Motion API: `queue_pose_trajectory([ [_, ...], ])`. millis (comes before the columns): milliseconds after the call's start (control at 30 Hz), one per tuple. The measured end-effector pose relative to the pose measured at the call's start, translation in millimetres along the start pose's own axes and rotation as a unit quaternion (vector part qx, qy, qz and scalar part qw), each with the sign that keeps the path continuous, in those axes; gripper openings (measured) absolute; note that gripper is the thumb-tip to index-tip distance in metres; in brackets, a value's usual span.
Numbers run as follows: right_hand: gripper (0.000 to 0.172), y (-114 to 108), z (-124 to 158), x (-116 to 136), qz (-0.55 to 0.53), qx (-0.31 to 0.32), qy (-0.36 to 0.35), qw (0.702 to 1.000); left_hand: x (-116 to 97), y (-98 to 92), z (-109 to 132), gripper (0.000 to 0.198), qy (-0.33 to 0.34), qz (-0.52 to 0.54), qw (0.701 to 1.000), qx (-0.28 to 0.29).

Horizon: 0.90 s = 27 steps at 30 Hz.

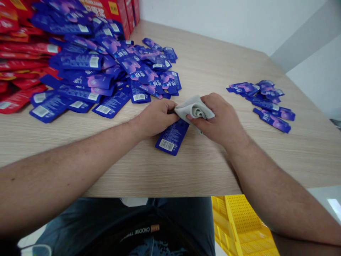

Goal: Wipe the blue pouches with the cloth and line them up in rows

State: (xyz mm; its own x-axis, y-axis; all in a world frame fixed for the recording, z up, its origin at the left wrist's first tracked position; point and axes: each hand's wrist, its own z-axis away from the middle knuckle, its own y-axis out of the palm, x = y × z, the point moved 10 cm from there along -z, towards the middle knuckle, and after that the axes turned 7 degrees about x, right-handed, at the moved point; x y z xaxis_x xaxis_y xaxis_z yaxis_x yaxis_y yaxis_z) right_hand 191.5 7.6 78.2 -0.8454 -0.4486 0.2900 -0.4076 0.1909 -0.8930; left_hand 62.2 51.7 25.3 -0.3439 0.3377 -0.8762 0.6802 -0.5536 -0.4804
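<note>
While two bare hands, the left hand [158,117] and the right hand [222,119], meet over the table [210,170], they hold one blue pouch [172,137] and one pale cloth [193,108]; to their right lies a loose cluster [275,121] of at least six similar pouches; beyond and left of them, a heap [78,61] of the same kind overlaps too densely for a count, as do the red pouches [23,64] farther left; at least three red boxes [122,16] stand behind the heap. The near table edge runs on the person's side of both hands, with a yellow crate [247,222] below it, beside the right forearm [274,181]; a strip of wood separates this edge from the held pouch; a broader span reaches from the right hand to the cluster, another beyond both hands to the wall [213,17]. The held pouch slants from between the hands toward the person, barcode uppermost; the left hand pinches its far end, partly hidden under the cloth; the right hand clutches the folded cloth.
</note>
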Motion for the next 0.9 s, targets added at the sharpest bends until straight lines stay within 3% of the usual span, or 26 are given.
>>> queue_pose_trajectory([
  [567, 0.013, -6.0, 0.7, -9.6, 0.011, -0.035, 0.034, 0.999, 2.0, -3.0, 1.5, 0.015, -0.020, -0.008, 1.000, -0.011],
  [733, 0.011, -3.6, 1.0, 9.2, 0.004, -0.010, -0.010, 1.000, 2.9, -0.3, 0.4, 0.013, -0.016, 0.047, 0.999, -0.015],
  [900, 0.009, -0.6, 3.6, 28.2, -0.011, 0.002, -0.033, 0.999, 13.0, -10.4, 2.8, 0.012, -0.053, 0.093, 0.990, -0.087],
])
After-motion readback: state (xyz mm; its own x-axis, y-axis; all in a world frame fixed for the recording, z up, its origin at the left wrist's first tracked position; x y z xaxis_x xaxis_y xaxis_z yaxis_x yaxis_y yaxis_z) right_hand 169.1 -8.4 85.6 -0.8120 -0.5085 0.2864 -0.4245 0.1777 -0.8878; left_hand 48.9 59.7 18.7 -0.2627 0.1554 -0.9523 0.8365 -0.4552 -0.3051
